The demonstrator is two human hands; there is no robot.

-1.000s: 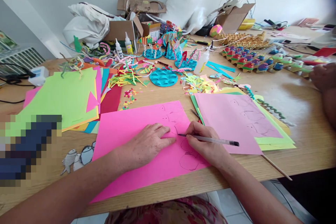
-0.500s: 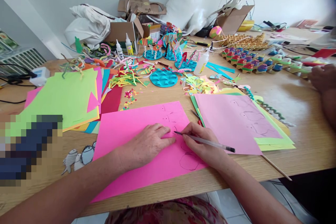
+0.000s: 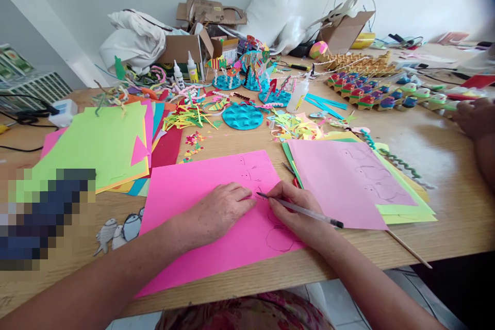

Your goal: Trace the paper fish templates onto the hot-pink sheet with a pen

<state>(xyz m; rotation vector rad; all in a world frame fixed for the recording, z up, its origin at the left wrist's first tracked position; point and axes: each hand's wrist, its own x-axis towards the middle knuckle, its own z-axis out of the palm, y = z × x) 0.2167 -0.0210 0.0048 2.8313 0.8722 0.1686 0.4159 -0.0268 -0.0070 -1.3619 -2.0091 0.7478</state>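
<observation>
A bright pink sheet of paper [image 3: 185, 185] lies near the table's front edge, with several dark outlines drawn down its right side. My left hand [image 3: 220, 209] rests flat on it, fingers stretched toward the drawings. Just to the right, my right hand [image 3: 296, 206] pinches a pen [image 3: 309, 211] with a clear barrel and dark end. The pen's tip touches or nearly touches the pink paper beside a small drawn line. Part of the outlines is hidden under my right hand. A pale pink sheet [image 3: 328, 180] with drawn shapes lies right of it.
Coloured sheets [image 3: 104, 144] are stacked at left, above paper fish cutouts [image 3: 131, 227]. Paper scraps [image 3: 294, 124], a blue scalloped disc [image 3: 242, 116] and a glue bottle [image 3: 297, 95] stand behind. Painted egg-carton pieces [image 3: 371, 93] and another person's hand [image 3: 475, 116] are at right. A wooden stick [image 3: 410, 250] lies in front.
The view has shifted slightly. My left fingers are drawn a little closer together on the paper. The pen in my right hand has tilted very slightly, its tip staying at about the same spot.
</observation>
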